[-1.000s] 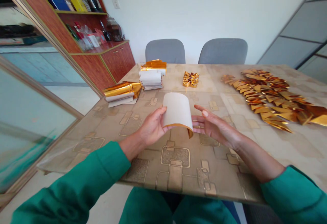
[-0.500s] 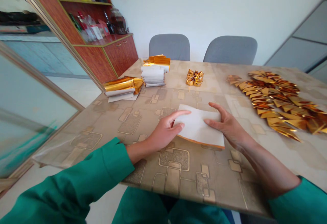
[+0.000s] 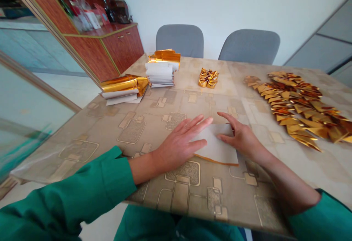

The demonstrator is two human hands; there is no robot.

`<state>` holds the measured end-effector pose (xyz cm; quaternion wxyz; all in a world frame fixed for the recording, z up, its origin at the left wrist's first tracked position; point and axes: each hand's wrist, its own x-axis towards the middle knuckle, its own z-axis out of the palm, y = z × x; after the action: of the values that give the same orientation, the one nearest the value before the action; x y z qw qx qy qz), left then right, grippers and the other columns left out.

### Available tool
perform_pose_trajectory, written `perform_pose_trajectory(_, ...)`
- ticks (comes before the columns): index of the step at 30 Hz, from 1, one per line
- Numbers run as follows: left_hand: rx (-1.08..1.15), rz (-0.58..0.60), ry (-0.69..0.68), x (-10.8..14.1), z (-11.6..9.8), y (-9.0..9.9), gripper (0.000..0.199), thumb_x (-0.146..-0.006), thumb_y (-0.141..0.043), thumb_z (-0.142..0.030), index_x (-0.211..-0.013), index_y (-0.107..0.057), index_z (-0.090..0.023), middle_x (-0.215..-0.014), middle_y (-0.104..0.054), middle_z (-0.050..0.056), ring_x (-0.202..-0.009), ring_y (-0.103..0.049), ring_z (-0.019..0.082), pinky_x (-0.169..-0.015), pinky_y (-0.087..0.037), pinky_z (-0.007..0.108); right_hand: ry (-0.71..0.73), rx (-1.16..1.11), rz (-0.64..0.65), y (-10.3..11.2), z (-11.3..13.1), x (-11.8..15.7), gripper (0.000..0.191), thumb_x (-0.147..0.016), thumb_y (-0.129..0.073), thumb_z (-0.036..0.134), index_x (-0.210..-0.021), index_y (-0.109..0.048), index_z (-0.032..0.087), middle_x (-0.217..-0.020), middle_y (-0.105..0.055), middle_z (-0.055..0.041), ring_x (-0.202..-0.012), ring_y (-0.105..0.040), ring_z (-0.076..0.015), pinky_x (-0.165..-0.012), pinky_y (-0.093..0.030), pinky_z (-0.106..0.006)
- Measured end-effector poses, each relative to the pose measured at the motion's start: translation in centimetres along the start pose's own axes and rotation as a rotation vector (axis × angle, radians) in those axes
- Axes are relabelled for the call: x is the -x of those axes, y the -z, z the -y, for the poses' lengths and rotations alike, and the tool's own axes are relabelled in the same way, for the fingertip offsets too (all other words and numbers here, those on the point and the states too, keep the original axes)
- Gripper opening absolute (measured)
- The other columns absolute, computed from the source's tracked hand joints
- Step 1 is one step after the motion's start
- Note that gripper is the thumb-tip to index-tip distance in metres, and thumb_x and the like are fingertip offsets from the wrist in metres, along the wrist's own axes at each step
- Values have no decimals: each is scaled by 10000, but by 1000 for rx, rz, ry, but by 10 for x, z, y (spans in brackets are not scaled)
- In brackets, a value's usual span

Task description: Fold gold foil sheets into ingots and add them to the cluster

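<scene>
A sheet of paper (image 3: 217, 146), white on top with a gold strip along its near edge, lies before me on the patterned tablecloth. Over its left part my left hand (image 3: 183, 143) is spread palm down, fingers stretched out and hiding that side. My right hand (image 3: 243, 138) is at the right edge, thumb on or just above the white face and index finger reaching past the far edge. A gap shows between that thumb and index finger; the other fingers are mostly hidden.
Bundles of gold-and-white paper (image 3: 160, 74) and a gold roll-like bundle (image 3: 121, 88) stand at the back left. A small cluster of folded gold pieces (image 3: 208, 77) sits further back. Many folded gold papers (image 3: 294, 105) lie in rows at right. Two grey chairs (image 3: 180, 42) stand behind.
My left hand has turned from a thumb-and-finger hold at the paper's left edge to lying flat over it. The paper looks flatter and lower. My right hand has stayed at its edge.
</scene>
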<state>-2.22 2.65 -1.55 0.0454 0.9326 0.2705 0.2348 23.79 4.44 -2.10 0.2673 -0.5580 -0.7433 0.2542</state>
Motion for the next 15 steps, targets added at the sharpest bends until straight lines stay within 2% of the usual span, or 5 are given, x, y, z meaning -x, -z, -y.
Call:
perform_pose_trajectory(3, 40, 39, -74, 3, 0, -6, 235, -969, -480, -170, -1074, -691, -168, -1331, -628, 125, -1299, -535, 258, -1045, -475, 445, 76, 137, -47, 1, 4, 2, 675, -807, -652, 276, -1445, -435, 239, -1341, -604, -109, -1093, -642, -299, -941, -517, -468)
perform_pose_trajectory(7, 115, 54, -30, 5, -1, -9, 253, -961, -498, -171, -1130, -687, -169, -1209, -696, 149, -1181, -624, 283, -958, -522, 472, 235, 361, -132, 8, 23, 9, 477, -860, -639, 380, -1291, -582, 183, -1363, -533, -184, -1231, -495, -379, -981, -421, -564)
perform_pose_trajectory(8, 142, 54, -11, 5, -2, -9, 250, -954, -508, -172, -1124, -691, -178, -1198, -701, 146, -1171, -629, 282, -951, -525, 466, 285, 368, -89, 9, 30, 12, 419, -867, -639, 415, -1220, -620, 189, -1340, -546, -177, -1214, -498, -372, -981, -408, -563)
perform_pose_trajectory(11, 244, 22, 57, 4, -3, -6, 234, -934, -533, -178, -1081, -712, -207, -1151, -722, 121, -1133, -649, 264, -954, -526, 442, 395, 259, 210, 10, 44, 19, 373, -841, -677, 471, -1100, -640, 206, -1139, -637, -124, -1050, -574, -290, -935, -450, -476)
perform_pose_trajectory(15, 295, -21, 143, 5, -3, -2, 236, -945, -507, -198, -1037, -725, -202, -1043, -746, 97, -984, -695, 234, -898, -546, 393, 401, 244, 329, 11, 45, 21, 362, -785, -745, 352, -1083, -618, 189, -1080, -643, -111, -1014, -564, -279, -897, -464, -448)
